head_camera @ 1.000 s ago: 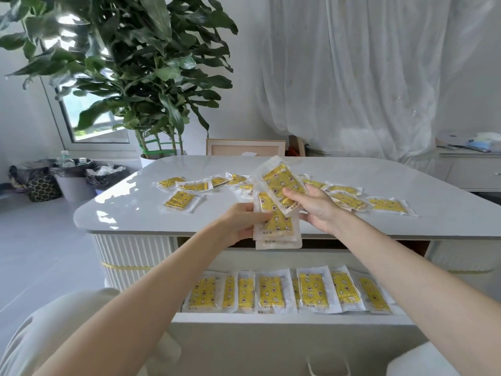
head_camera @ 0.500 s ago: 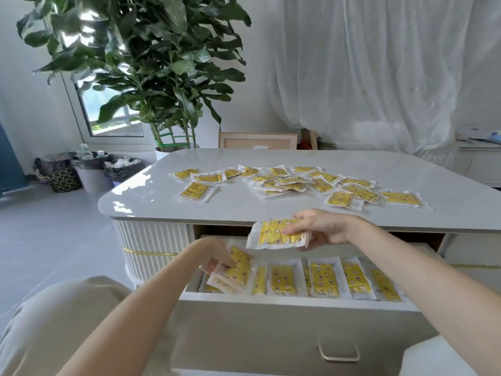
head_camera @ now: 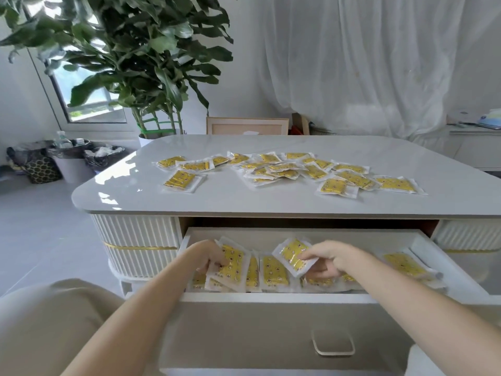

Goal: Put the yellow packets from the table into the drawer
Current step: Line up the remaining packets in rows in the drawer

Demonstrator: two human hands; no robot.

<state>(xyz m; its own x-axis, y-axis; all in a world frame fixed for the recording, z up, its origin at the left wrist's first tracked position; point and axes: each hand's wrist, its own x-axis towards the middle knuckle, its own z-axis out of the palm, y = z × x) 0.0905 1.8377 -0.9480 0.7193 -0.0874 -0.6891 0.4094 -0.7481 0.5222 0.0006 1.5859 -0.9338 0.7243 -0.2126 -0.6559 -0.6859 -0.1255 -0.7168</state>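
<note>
Packets (head_camera: 232, 263) now down inside drawer (head_camera: 271, 298); left hand (head_camera: 210, 256), right hand (head_camera: 329, 260) lowered.

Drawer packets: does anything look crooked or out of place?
Yes. The packet pinched by the right hand is tilted above the neat row in the drawer, and the stack held by the left hand leans askew.

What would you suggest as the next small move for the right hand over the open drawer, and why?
Probably lower and release: the right hand pinches a yellow plastic packet tilted above the packet row lying in the open white drawer, while the left hand grips a packet stack at the row's left end.
</note>
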